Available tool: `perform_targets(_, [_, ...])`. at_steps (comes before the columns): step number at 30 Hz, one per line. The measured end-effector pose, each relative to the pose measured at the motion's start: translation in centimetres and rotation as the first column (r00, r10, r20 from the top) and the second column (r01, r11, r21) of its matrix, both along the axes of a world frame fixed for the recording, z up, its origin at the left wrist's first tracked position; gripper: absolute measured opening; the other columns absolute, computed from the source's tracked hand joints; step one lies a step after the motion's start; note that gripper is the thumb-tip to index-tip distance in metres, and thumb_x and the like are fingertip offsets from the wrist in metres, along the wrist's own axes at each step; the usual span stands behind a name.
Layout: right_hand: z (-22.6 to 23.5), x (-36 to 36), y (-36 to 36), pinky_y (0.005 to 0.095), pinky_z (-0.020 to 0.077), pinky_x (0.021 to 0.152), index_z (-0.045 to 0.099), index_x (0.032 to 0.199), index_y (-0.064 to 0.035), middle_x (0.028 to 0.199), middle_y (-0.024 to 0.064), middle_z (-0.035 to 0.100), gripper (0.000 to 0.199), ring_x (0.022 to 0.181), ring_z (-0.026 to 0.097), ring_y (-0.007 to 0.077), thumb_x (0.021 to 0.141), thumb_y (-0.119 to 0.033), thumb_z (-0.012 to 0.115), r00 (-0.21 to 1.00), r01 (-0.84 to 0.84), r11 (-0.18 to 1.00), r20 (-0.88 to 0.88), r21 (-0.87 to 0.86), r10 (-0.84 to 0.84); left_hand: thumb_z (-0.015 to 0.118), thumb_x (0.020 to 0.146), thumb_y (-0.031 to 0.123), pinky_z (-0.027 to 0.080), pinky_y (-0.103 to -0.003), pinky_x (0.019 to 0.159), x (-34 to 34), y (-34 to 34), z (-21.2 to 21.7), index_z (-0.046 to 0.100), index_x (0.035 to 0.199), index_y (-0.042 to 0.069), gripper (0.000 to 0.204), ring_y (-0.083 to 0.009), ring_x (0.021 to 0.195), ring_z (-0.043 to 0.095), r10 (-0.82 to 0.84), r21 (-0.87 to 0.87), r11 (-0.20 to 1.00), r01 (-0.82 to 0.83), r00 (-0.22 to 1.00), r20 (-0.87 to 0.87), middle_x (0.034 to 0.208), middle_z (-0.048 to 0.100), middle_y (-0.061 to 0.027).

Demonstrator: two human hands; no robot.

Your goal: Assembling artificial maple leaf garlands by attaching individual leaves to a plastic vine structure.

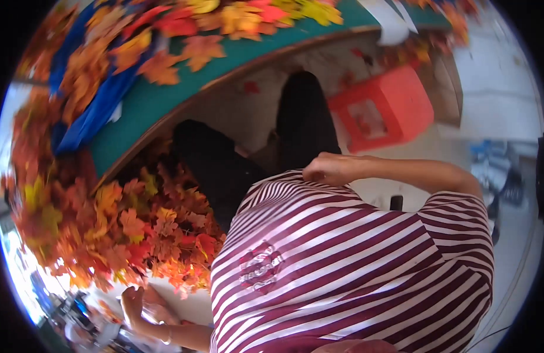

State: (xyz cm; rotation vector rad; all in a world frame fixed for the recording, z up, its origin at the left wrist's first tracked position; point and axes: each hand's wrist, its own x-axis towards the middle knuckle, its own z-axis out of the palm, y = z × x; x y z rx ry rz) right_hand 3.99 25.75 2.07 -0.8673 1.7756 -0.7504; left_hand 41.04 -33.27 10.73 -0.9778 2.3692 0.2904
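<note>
My right hand [332, 169] is closed with curled fingers over my lap, touching the lower hem of a maroon-and-white striped shirt [342, 247]. Whether cloth or anything else is inside those fingers is hidden. Out at the lower left, my left hand [132, 303] is held away from my body, its fingers bent inward; what they hold, if anything, is too small to make out. A pale band [166, 334] circles that wrist. Just beyond my left hand hangs a thick heap of orange, red and yellow artificial maple leaves [133, 226].
A green-topped table [166, 97] curves ahead of my knees, with more leaves [239, 20] and blue cloth [98, 115] on it. White paper [390, 23] overhangs its edge. A red plastic stool [395, 106] stands to the right, beside a cardboard box [448, 82].
</note>
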Motion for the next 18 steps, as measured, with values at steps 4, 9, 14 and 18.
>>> perform_targets(4, [-0.8, 0.4, 7.4, 0.0357, 0.049, 0.063, 0.064, 0.083, -0.0066, 0.079, 0.0136, 0.066, 0.012, 0.075, 0.065, 0.0253, 0.074, -0.002, 0.057, 0.873, 0.332, 0.942, -0.395, 0.051, -0.286, 0.054, 0.095, 0.016, 0.039, -0.033, 0.102, -16.2, 14.7, 10.3, 0.045, 0.136, 0.0, 0.044, -0.0224, 0.124, 0.05, -0.03, 0.068, 0.995, 0.078, 0.848, -0.528, 0.134, 0.052, -0.0144])
perform_targets(9, [-6.5, -1.4, 15.4, 0.0349, 0.0514, 0.069, 0.067, 0.095, -0.006, 0.089, 0.0065, 0.068, 0.015, 0.084, 0.066, 0.0179, 0.086, -0.015, 0.058, 0.703, 0.394, 0.906, 0.585, 0.154, -0.405, 0.06, 0.078, -0.002, 0.045, -0.033, 0.093, -34.7, 31.5, 12.6, 0.056, 0.127, 0.002, 0.05, -0.0244, 0.11, 0.06, -0.412, 0.004, 0.858, 0.513, 0.693, -0.592, 0.121, 0.063, -0.0107])
perform_targets(14, [-24.5, -6.8, 20.3, 0.0321, 0.0499, 0.072, 0.068, 0.094, -0.0062, 0.084, 0.0079, 0.069, 0.02, 0.081, 0.066, 0.0158, 0.08, -0.006, 0.054, 0.733, 0.507, 0.857, 0.477, 0.093, -0.486, 0.069, 0.073, -0.001, 0.045, -0.036, 0.095, -48.3, 42.6, 4.5, 0.06, 0.119, 0.002, 0.047, -0.0312, 0.118, 0.054, -0.822, -0.187, 0.254, 0.949, 0.11, -0.559, 0.127, 0.058, -0.0128])
perform_targets(18, [-41.6, -14.8, 16.7, 0.0352, 0.0496, 0.078, 0.067, 0.093, -0.0052, 0.083, 0.0112, 0.067, 0.022, 0.087, 0.065, 0.0243, 0.072, -0.003, 0.062, 0.764, 0.642, 0.76, 0.001, -0.099, -0.645, 0.074, 0.072, 0.02, 0.03, -0.046, 0.107, -53.3, 44.3, -1.2, 0.051, 0.133, 0.011, 0.066, -0.0309, 0.134, 0.036, -0.972, -0.188, 0.004, 0.982, -0.041, -0.233, 0.144, 0.041, -0.0065])
